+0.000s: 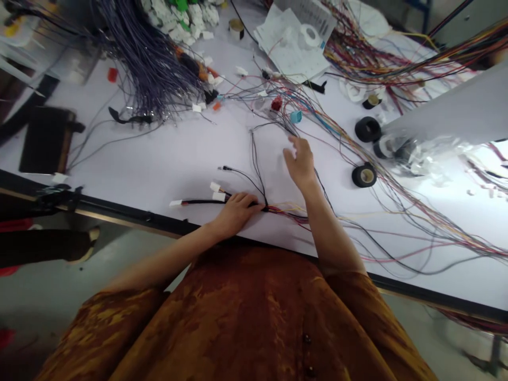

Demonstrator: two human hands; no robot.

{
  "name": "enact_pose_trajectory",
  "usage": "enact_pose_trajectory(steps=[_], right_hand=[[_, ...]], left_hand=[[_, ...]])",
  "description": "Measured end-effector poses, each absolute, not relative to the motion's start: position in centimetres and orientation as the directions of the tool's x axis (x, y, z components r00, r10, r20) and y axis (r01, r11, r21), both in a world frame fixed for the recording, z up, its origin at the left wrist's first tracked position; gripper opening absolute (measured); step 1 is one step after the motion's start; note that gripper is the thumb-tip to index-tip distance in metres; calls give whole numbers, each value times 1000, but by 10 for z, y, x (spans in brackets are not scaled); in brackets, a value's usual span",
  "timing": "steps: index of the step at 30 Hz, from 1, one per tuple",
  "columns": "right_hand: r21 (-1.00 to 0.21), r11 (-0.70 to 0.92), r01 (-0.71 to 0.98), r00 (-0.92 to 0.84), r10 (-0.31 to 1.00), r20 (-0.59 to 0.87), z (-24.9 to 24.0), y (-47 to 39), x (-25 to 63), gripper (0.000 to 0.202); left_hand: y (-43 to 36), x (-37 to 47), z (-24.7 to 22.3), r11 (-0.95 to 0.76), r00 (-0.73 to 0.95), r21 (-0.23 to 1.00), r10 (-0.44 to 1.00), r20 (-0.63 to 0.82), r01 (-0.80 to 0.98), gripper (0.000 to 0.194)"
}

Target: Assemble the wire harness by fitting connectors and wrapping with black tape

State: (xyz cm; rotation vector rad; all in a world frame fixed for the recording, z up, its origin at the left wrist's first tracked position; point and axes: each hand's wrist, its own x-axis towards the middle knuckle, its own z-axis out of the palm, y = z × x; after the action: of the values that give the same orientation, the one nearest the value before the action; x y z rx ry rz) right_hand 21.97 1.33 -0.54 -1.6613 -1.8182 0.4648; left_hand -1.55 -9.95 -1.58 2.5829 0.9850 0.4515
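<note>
My left hand [237,213] rests near the table's front edge, its fingers closed over a taped wire harness [266,208]. White connectors [218,196] stick out of the harness to the left of that hand, one on a black sleeved branch [198,201]. A thin black lead [244,175] with a small terminal lies above the hand. My right hand [301,161] is over the table further forward, thumb and forefinger apart, with nothing visible between them. Just beyond its fingertips lie dark wires [282,126], a light-blue connector [296,116] and a red connector [277,103].
Rolls of black tape [364,175] stand at the right, beside a clear plastic bag [428,153]. Bundled purple wires [146,63] and white connectors [190,21] fill the back left. Long loose wires [397,201] run off to the right. A dark box-like object [46,140] lies at the left.
</note>
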Motion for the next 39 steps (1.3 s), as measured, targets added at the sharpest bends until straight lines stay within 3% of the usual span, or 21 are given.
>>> enact_pose_trajectory(steps=[3,6,10,13,15,18,21,24,26,31,34,37,39], right_hand=[[-745,195,638,-193,977,90,11,-49,205,25],[-780,152,607,-183,982,49,14,-104,188,23],[-738,40,674,-48,999,11,8,-111,176,16],[-647,32,762,-81,996,-46,7,-94,171,12],[-658,36,752,-96,994,-56,8,-86,171,7],[-803,-13,596,-7,1000,-22,7,-83,178,9],[-929,-155,336,159,982,-107,6,-87,187,14],[-955,-268,129,236,943,-233,7,-88,191,17],[-948,-306,91,251,928,-275,7,-83,190,17],[-935,-336,114,278,914,-294,6,-68,184,15],[-940,-202,276,267,955,-127,9,-79,185,18],[-836,88,542,-11,995,97,9,-108,191,21],[-739,224,635,-185,973,136,5,-125,195,14]], left_hand=[[-100,-14,-15,-710,710,402,680,180,578,38],[-97,-14,-12,-731,729,364,662,173,578,37],[-93,-14,-10,-742,734,348,653,185,573,34],[-93,-14,-12,-739,719,343,662,211,579,30],[-93,-14,-15,-733,706,336,672,225,591,27],[-93,-14,-17,-720,682,343,689,247,603,27],[-93,-14,-18,-707,662,370,702,261,603,26],[-93,-16,-19,-698,651,383,710,267,605,28],[-93,-17,-19,-702,654,392,706,272,595,28],[-93,-18,-18,-703,669,406,700,249,584,29],[-92,-17,-18,-700,663,382,707,246,603,28],[-91,-18,-19,-707,670,354,702,242,612,26],[-90,-21,-20,-717,683,321,693,232,619,28]])
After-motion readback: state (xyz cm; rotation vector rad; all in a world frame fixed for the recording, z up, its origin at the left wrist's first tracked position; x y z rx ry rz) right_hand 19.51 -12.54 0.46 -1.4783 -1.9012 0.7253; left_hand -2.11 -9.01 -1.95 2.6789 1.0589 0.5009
